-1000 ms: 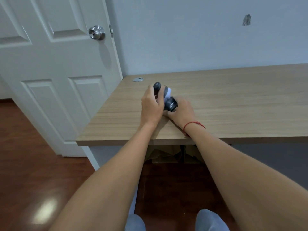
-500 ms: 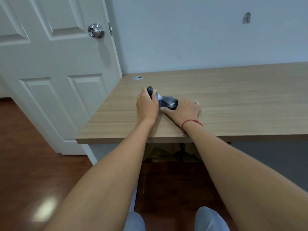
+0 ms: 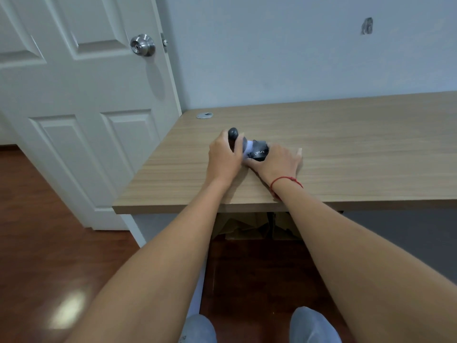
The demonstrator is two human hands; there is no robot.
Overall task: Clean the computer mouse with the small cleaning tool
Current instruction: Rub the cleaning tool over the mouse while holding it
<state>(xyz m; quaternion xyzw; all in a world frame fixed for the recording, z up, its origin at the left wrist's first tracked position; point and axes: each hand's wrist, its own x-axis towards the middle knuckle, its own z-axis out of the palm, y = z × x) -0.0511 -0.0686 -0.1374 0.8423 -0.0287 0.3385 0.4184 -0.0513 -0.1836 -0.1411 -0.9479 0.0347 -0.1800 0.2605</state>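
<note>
The long light-wood desk (image 3: pixel 346 149) spans the view, with a white panelled door (image 3: pixel 74 120) beyond its left end. Near the desk's front-left corner, 2 bare hands meet. The right hand (image 3: pixel 277 162) lies spread on the desk, thumb and fingers bracing the black computer mouse (image 3: pixel 259 153). The left hand (image 3: pixel 223 157) is curled tight around the dark grey round-topped cleaning tool (image 3: pixel 233 134), whose pale tip touches the mouse's left side.

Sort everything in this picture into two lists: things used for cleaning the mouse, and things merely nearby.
In use:
black computer mouse
dark round-ended cleaning tool
left hand
right hand

Merely nearby:
round silver disc on wooden desk
white panelled door
steel doorknob
</note>
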